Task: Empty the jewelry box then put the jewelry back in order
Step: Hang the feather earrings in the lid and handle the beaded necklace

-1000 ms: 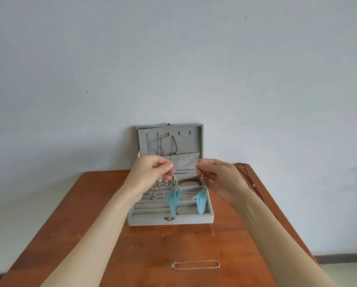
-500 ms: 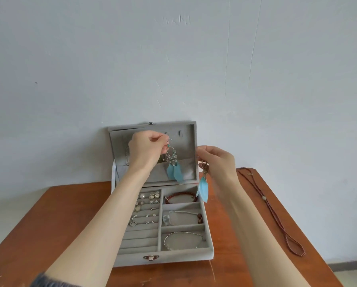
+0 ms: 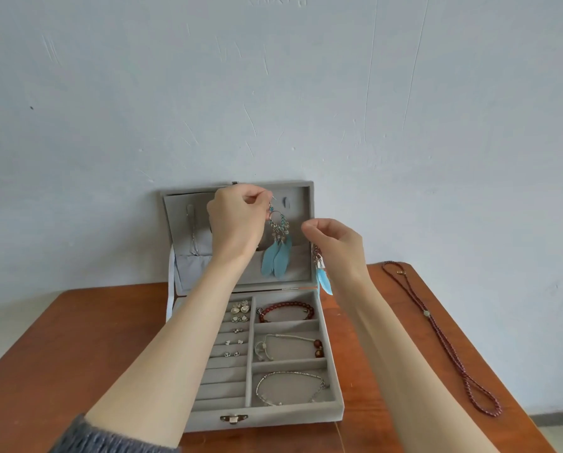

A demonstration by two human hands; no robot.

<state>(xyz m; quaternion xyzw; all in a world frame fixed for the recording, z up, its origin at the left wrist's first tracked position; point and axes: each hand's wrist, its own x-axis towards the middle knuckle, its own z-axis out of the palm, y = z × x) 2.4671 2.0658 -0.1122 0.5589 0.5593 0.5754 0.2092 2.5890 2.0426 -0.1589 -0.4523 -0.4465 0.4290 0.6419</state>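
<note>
One feather earring [image 3: 322,273] half hidden

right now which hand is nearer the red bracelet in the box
Right. The right hand hangs just above the red bracelet, pinching a feather earring. The left hand is higher, up at the lid, holding the other earring.

Jewelry box [image 3: 334,380] on table [image 3: 61,348]; necklace [image 3: 443,338] right.

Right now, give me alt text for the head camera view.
A left hand holds a blue feather earring against an open grey jewelry box's lid; the right hand pinches its match. Bracelets and studs fill the tray.
</note>
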